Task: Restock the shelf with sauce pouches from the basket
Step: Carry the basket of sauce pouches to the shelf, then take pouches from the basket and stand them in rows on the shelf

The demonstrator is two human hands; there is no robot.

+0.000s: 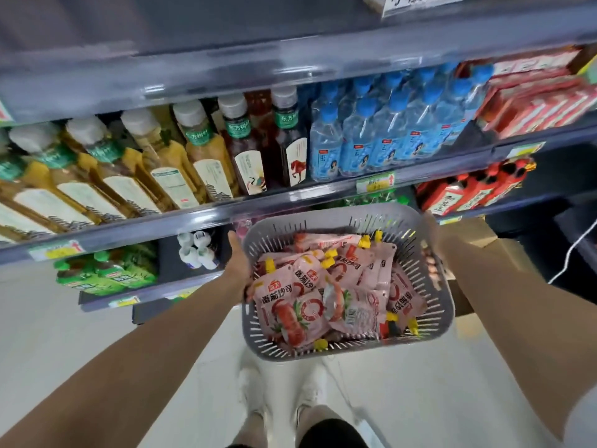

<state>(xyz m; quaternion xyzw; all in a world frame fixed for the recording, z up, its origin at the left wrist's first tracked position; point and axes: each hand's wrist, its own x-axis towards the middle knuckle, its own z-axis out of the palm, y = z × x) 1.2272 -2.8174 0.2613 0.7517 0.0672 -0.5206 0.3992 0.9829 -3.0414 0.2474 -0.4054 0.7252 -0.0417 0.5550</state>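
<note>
Fingers of the left hand wrap the near-left wall of the grey slotted basket, closed on it; the right hand clasps the far-right rim, its fingers hidden outside the wall, so their curl cannot be made out. Inside lies a loose heap of pink sauce pouches with yellow spouts, none on a shelf yet. They look soft, slick and light, likely to slump; pinching one by the flat upper edge near the spout seems safest. Behind, shelves hold tea bottles and water bottles.
</note>
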